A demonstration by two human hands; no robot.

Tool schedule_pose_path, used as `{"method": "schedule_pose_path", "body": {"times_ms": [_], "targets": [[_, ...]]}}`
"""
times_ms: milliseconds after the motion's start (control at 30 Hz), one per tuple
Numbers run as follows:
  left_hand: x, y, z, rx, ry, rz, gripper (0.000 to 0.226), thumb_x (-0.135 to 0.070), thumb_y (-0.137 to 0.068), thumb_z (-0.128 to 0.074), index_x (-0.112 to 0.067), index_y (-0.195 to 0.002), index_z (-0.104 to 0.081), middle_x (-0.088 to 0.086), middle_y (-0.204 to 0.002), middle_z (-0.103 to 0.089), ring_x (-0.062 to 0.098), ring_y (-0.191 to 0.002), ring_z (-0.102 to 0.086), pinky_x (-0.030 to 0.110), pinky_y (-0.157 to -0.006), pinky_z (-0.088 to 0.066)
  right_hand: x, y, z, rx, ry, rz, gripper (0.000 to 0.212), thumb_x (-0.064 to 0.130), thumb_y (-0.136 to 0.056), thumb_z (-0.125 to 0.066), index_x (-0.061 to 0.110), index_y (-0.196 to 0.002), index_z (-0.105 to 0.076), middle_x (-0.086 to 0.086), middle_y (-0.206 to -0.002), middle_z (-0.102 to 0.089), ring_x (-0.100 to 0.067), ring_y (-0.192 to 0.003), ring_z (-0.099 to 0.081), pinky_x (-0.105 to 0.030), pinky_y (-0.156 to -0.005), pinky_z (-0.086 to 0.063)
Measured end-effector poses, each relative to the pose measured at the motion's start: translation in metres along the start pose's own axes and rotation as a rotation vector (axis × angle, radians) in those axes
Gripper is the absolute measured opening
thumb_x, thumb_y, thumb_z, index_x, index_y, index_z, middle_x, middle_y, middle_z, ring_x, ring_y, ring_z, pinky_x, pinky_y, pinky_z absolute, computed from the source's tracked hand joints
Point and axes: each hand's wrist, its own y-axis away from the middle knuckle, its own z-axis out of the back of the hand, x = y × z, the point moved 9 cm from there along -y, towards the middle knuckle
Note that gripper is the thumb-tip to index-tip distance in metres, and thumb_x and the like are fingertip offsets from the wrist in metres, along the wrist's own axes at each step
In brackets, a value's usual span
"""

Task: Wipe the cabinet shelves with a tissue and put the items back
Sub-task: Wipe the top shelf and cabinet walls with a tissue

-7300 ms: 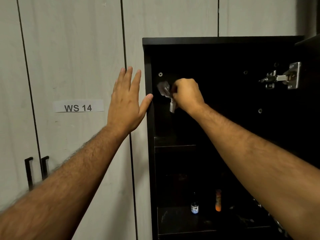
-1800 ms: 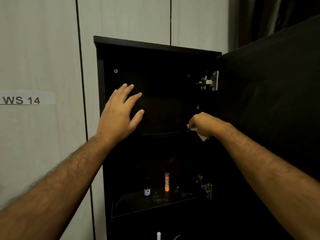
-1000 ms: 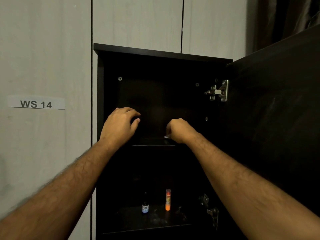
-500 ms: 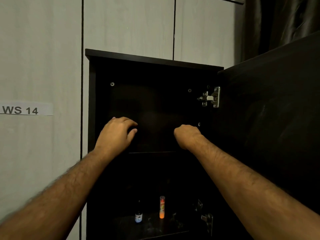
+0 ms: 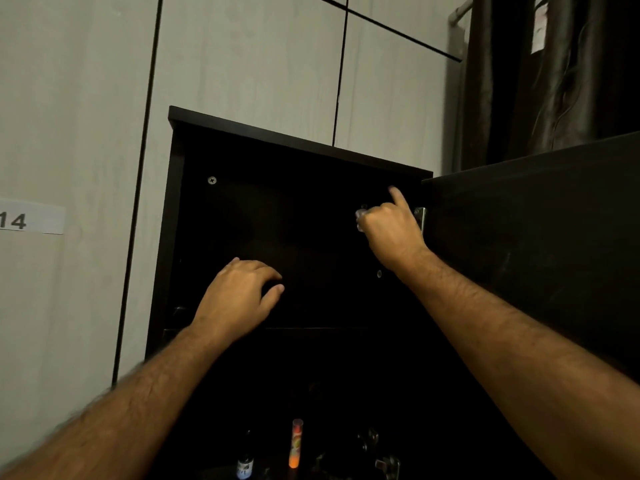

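Right hand has shot up from the shelf edge to two o'clock, fingers curled round the tissue, one finger poking up beside the hinge. Left hand hasn't budged, fingers loosely bent, holding nothing. Dark cabinet, door swung open at three o'clock; small bottle and orange tube at six, pale panelled wall behind, dark curtain at one o'clock.

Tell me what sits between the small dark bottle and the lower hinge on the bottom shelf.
Head view: an upright orange tube stands between the bottle and the hinge.
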Motion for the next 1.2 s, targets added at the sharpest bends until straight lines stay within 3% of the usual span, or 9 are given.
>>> {"method": "schedule_pose_path", "body": {"times_ms": [133, 333, 567, 800, 900, 1067, 1133, 1200], "targets": [[0.004, -0.002, 0.001, -0.009, 0.049, -0.017, 0.031, -0.045, -0.094, -0.051, -0.031, -0.120, -0.062, -0.013, -0.121, -0.061, 0.003, -0.119, -0.051, 0.030, -0.114, -0.021, -0.016, -0.021, 0.011, 0.039, 0.068, -0.040, 0.015, 0.017, -0.095, -0.051, 0.017, -0.100, -0.066, -0.002, -0.100, -0.070, -0.021, -0.093, -0.064, -0.036, -0.096, -0.037], [0.008, 0.005, -0.004, -0.015, 0.095, -0.016, 0.032, -0.046, -0.094, -0.050, -0.032, -0.122, -0.061, -0.013, -0.125, -0.060, 0.002, -0.125, -0.046, 0.027, -0.114, -0.015, -0.020, -0.025, -0.005, 0.178, 0.186, -0.077, 0.020, 0.010, -0.095, -0.047, 0.012, -0.098, -0.067, -0.006, -0.100, -0.070, -0.025, -0.092, -0.066, -0.034, -0.079, -0.043], [0.005, 0.009, -0.005, -0.021, 0.100, -0.029, 0.032, -0.044, -0.095, -0.050, -0.028, -0.119, -0.063, -0.010, -0.121, -0.062, 0.004, -0.121, -0.049, 0.031, -0.116, -0.017, -0.016, -0.029, -0.018, 0.403, -0.020, -0.088, 0.017, 0.016, -0.096, -0.056, 0.008, -0.106, -0.067, -0.010, -0.109, -0.063, -0.029, -0.101, -0.063, -0.039, -0.088, -0.051], [0.007, 0.007, -0.010, 0.021, 0.112, -0.029, 0.031, -0.044, -0.095, -0.050, -0.027, -0.118, -0.063, -0.009, -0.119, -0.063, 0.005, -0.117, -0.052, 0.033, -0.116, -0.020, 0.013, -0.017, -0.007, 0.337, -0.175, 0.117, 0.027, 0.028, -0.099, -0.051, 0.011, -0.113, -0.065, -0.008, -0.112, -0.062, -0.022, -0.104, -0.061, -0.038, -0.093, -0.049], [0.008, 0.007, -0.009, 0.014, 0.121, -0.017, 0.031, -0.043, -0.095, -0.050, -0.027, -0.118, -0.063, -0.009, -0.118, -0.063, 0.006, -0.117, -0.052, 0.033, -0.116, -0.020, 0.017, 0.002, -0.028, 0.473, -0.040, 0.157, 0.022, 0.022, -0.099, -0.052, 0.011, -0.114, -0.063, -0.009, -0.112, -0.062, -0.024, -0.108, -0.061, -0.034, -0.092, -0.046], [0.007, 0.009, -0.009, -0.004, 0.121, -0.008, 0.029, -0.041, -0.095, -0.051, -0.025, -0.115, -0.065, -0.007, -0.116, -0.065, 0.007, -0.115, -0.054, 0.035, -0.115, -0.022, 0.032, 0.028, -0.048, 0.505, 0.236, 0.179, 0.021, 0.012, -0.097, -0.051, 0.013, -0.115, -0.062, -0.005, -0.109, -0.067, -0.022, -0.114, -0.059, -0.044, -0.119, -0.021], [0.007, 0.010, -0.008, -0.014, 0.116, -0.004, 0.029, -0.041, -0.095, -0.051, -0.025, -0.114, -0.065, -0.007, -0.114, -0.066, 0.008, -0.113, -0.056, 0.036, -0.114, -0.024, 0.040, 0.038, -0.057, 0.541, 0.199, 0.125, 0.017, 0.012, -0.096, -0.052, 0.012, -0.109, -0.064, -0.006, -0.106, -0.067, -0.023, -0.108, -0.062, -0.042, -0.109, -0.035], [0.007, 0.010, -0.006, -0.020, 0.114, 0.002, 0.029, -0.040, -0.095, -0.051, -0.024, -0.113, -0.066, -0.006, -0.113, -0.066, 0.008, -0.111, -0.057, 0.036, -0.113, -0.026, 0.048, 0.050, -0.066, 0.595, 0.125, 0.077, 0.014, 0.010, -0.095, -0.055, 0.011, -0.105, -0.065, -0.007, -0.105, -0.066, -0.024, -0.099, -0.064, -0.036, -0.083, -0.049]]}}
